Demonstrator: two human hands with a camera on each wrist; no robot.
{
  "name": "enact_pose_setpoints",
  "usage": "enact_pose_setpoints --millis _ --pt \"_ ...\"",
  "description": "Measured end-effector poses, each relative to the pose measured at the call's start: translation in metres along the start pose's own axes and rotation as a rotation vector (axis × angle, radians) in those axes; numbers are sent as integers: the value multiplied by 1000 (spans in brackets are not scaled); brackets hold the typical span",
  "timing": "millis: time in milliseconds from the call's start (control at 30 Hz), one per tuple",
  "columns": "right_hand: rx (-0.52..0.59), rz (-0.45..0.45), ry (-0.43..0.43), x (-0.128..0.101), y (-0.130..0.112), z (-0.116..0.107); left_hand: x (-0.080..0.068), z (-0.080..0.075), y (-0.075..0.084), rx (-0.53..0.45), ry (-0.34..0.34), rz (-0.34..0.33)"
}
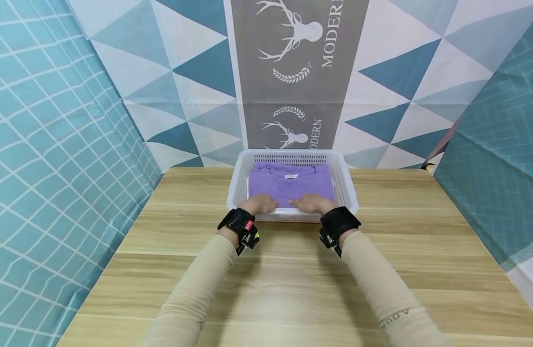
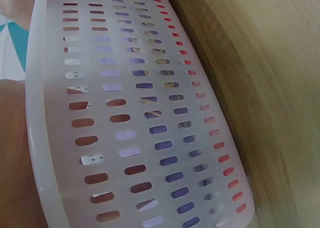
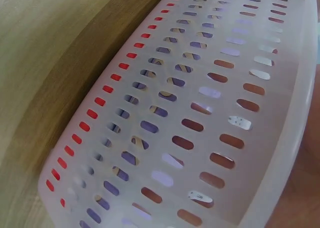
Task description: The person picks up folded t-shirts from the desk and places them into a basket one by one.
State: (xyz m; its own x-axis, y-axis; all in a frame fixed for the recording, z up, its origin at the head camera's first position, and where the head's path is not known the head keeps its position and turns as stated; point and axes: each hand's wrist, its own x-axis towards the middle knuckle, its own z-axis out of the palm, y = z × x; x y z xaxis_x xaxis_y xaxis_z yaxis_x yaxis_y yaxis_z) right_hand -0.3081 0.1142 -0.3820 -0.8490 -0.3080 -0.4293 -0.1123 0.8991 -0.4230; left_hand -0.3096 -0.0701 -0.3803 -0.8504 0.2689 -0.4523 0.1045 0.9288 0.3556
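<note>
A folded purple T-shirt (image 1: 292,185) lies inside a white perforated plastic basket (image 1: 350,193), its neckline and white label facing up. My left hand (image 1: 261,205) reaches over the near rim and holds the shirt's front edge at the left. At the right of that edge, my right hand (image 1: 313,204) grips the shirt likewise. Both thumbs point inward toward each other. In the wrist views, fingers and purple fabric show through the slots of the basket wall (image 2: 55,138); red shows through the lowest slots. The fingertips are mostly hidden by the wall.
The basket stands on a wood-grain table (image 1: 266,289), near its far edge. A patterned cloth (image 1: 197,72) hangs behind it. A blue checked cloth (image 1: 54,144) borders the left side, and a teal cloth (image 1: 500,144) the right.
</note>
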Motion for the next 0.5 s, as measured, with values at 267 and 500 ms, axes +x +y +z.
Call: enact_pose_setpoints --millis 267,500 --pt "-6 -25 70 -1 2 -1 0 -1 0 40 122 27" --pt "38 -103 352 -27 7 3 -26 3 4 84 395 151"
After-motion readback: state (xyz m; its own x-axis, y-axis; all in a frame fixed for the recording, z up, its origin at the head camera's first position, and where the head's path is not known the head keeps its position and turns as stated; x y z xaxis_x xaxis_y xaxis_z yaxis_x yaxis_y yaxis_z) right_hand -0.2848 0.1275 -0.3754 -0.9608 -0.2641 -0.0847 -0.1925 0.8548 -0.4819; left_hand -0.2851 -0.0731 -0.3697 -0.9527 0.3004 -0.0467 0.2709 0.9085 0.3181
